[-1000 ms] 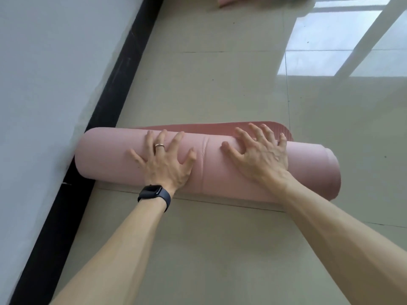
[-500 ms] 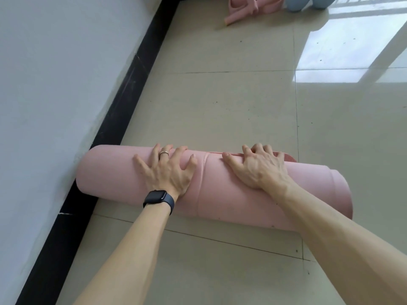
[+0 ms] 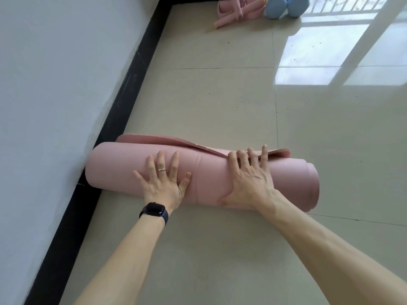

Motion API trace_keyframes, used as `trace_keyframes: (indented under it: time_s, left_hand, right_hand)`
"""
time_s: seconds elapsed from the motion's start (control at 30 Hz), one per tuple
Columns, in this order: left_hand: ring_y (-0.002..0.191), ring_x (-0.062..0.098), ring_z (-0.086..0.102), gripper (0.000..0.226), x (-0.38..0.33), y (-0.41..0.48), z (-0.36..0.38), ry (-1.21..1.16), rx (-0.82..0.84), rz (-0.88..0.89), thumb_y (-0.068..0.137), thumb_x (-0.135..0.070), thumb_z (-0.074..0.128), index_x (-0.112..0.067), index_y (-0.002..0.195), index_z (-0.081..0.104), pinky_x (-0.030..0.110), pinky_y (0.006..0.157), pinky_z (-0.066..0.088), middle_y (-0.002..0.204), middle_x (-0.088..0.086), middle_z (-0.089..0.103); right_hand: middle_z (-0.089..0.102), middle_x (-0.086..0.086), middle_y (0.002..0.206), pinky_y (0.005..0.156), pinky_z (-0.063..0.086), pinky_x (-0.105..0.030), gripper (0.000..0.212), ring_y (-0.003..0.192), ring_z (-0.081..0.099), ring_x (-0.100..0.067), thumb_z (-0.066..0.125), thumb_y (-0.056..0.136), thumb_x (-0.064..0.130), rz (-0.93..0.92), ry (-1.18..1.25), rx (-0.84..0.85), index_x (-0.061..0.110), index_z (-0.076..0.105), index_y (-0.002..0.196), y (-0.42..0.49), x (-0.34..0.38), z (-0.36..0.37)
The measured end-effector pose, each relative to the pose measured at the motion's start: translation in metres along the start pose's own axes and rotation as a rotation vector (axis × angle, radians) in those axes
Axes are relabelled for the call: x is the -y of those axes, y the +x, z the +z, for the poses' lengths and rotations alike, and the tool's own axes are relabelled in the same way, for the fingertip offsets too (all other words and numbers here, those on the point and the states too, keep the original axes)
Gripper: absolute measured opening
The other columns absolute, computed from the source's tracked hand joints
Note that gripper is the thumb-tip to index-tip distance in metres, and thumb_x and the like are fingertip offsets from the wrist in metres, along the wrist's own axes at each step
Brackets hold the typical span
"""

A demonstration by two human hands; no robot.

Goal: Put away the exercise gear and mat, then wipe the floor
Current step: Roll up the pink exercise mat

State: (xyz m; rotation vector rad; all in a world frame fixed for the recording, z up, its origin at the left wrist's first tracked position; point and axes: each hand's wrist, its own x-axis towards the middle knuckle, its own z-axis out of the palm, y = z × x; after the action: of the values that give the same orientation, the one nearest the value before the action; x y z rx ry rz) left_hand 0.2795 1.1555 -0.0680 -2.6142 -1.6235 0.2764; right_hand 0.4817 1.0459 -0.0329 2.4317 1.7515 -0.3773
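A pink exercise mat (image 3: 116, 170) lies rolled into a thick cylinder on the tiled floor, its left end against the black skirting. The mat's loose end flap (image 3: 167, 140) lifts over the top of the roll. My left hand (image 3: 164, 180), with a ring and a dark watch, presses flat on the roll's middle with fingers spread. My right hand (image 3: 250, 176) presses on the roll further right, its straight fingers lying over the flap's edge.
A white wall (image 3: 55, 95) with a black skirting (image 3: 123, 102) runs along the left. Pink gear (image 3: 233, 9) and two blue rounded objects (image 3: 284, 6) lie on the floor at the far end, by a railing. Beige floor tiles (image 3: 220, 102) stretch ahead.
The mat's last flat stretch has come off the floor and now wraps over the roll. Both hands shifted back on top of the roll. The view tilted up, showing the gear at the far end.
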Motion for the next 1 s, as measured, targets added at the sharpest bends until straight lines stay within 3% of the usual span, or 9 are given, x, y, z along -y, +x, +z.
trace_keyframes:
  time_s: [0.17, 0.3, 0.47, 0.53, 0.6, 0.7, 0.8, 0.9, 1.0]
  left_hand:
    - [0.132, 0.032, 0.038, 0.100, 0.044, -0.022, -0.036, -0.063, -0.094, 0.172, 0.071, -0.092, 0.028, -0.037, 0.152, 0.010, 0.056, 0.096, 0.038, 0.152, 0.008, 0.030]
    - [0.152, 0.030, -0.017, 0.136, 0.049, -0.024, -0.050, 0.235, -0.005, 0.480, 0.055, -0.094, 0.054, -0.037, 0.152, -0.023, 0.077, 0.105, -0.012, 0.163, 0.003, -0.025]
    - [0.151, 0.040, -0.005, 0.115, 0.044, -0.071, -0.021, 0.212, 0.032, 0.424, 0.086, -0.051, 0.065, -0.031, 0.148, -0.029, 0.069, 0.114, 0.011, 0.167, 0.004, -0.011]
    - [0.150, 0.042, -0.012, 0.109, 0.057, -0.105, -0.002, 0.109, -0.002, 0.409, 0.090, -0.048, 0.061, -0.033, 0.151, -0.028, 0.070, 0.114, 0.008, 0.165, 0.001, -0.019]
    - [0.151, 0.040, -0.010, 0.094, 0.070, -0.138, 0.015, -0.006, -0.057, 0.429, 0.091, -0.064, 0.049, -0.038, 0.155, -0.015, 0.068, 0.116, 0.009, 0.166, -0.003, -0.016]
    - [0.146, 0.036, 0.026, 0.057, 0.085, -0.183, 0.030, -0.333, -0.267, 0.440, 0.094, -0.060, 0.045, -0.040, 0.147, 0.043, 0.061, 0.114, 0.029, 0.160, -0.002, 0.033]
    - [0.119, 0.029, 0.046, 0.041, 0.079, -0.214, 0.025, -0.677, -0.343, 0.049, 0.089, -0.057, 0.057, -0.029, 0.117, 0.065, 0.043, 0.101, 0.043, 0.129, 0.003, 0.053]
    - [0.106, 0.033, 0.050, 0.070, 0.069, -0.222, 0.008, -1.117, -0.118, -0.756, 0.073, -0.067, 0.070, -0.021, 0.118, 0.043, 0.045, 0.092, 0.047, 0.127, 0.009, 0.038]
    - [0.101, 0.033, 0.054, 0.103, 0.074, -0.214, -0.009, -1.374, 0.087, -1.083, 0.058, -0.073, 0.079, -0.019, 0.129, 0.027, 0.044, 0.088, 0.051, 0.132, 0.010, 0.029]
  right_hand:
    - [0.036, -0.011, 0.142, 0.110, 0.024, -0.056, 0.117, 0.132, 0.030, -0.037, 0.077, 0.043, 0.069, 0.076, 0.051, -0.136, 0.018, 0.035, 0.140, -0.053, 0.025, 0.018]
    - [0.041, -0.003, 0.136, 0.092, 0.033, -0.050, 0.097, 0.126, 0.036, -0.033, 0.079, 0.045, 0.066, 0.098, 0.057, -0.270, 0.029, 0.046, 0.129, -0.102, 0.034, 0.038]
    - [0.054, -0.002, 0.121, 0.085, 0.041, -0.044, 0.068, 0.109, 0.049, -0.033, 0.046, 0.075, 0.083, 0.199, 0.149, -0.243, 0.031, 0.051, 0.119, -0.114, 0.057, 0.006]
    - [0.053, -0.003, 0.128, 0.094, 0.040, -0.043, 0.067, 0.117, 0.049, -0.032, 0.052, 0.079, 0.074, 0.215, 0.233, -0.142, 0.033, 0.044, 0.132, -0.107, 0.057, -0.012]
    - [0.035, -0.001, 0.146, 0.110, 0.026, -0.045, 0.076, 0.138, 0.029, -0.029, 0.065, 0.071, 0.067, 0.180, 0.247, 0.030, 0.042, 0.038, 0.138, -0.106, 0.057, -0.017]
    - [0.035, 0.006, 0.145, 0.107, 0.021, -0.051, 0.082, 0.142, 0.025, -0.027, 0.073, 0.061, 0.063, 0.101, 0.284, 0.241, 0.043, 0.034, 0.130, -0.116, 0.076, -0.008]
    - [0.044, 0.008, 0.132, 0.096, 0.032, -0.049, 0.087, 0.127, 0.038, -0.027, 0.058, 0.059, 0.089, 0.163, 0.295, 0.219, 0.038, 0.038, 0.127, -0.129, 0.094, -0.005]
    - [0.043, 0.002, 0.136, 0.102, 0.038, -0.047, 0.118, 0.127, 0.040, -0.030, 0.049, 0.048, 0.101, 0.155, 0.183, 0.260, 0.039, 0.028, 0.146, -0.142, 0.104, 0.003]
    - [0.037, 0.000, 0.134, 0.111, 0.025, -0.046, 0.117, 0.134, 0.030, -0.026, 0.054, 0.042, 0.101, 0.148, 0.142, 0.254, 0.038, 0.039, 0.139, -0.146, 0.113, 0.011]
